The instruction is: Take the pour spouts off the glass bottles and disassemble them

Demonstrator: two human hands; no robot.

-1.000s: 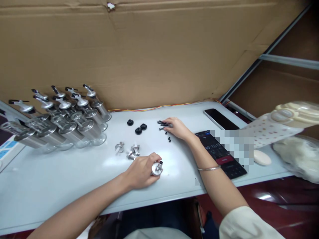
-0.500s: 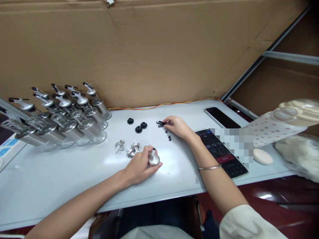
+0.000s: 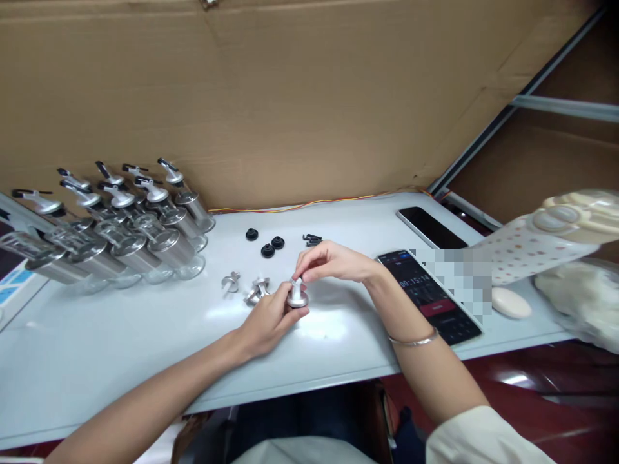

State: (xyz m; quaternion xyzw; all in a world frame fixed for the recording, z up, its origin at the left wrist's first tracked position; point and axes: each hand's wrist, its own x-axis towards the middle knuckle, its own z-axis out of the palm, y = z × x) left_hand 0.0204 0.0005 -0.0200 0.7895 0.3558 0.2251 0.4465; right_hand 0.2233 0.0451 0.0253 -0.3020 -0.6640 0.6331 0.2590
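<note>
Left hand [image 3: 267, 323] holding metal spout [image 3: 297, 299]; right hand [image 3: 337, 263] at its tip, grip unclear; pourers [image 3: 151, 191] top several glass bottles [image 3: 169, 250].

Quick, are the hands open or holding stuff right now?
Left hand: closed, holding a silver spout.
Right hand: closed in a pinch at the spout's top; whatever it pinches cannot be told.
</note>
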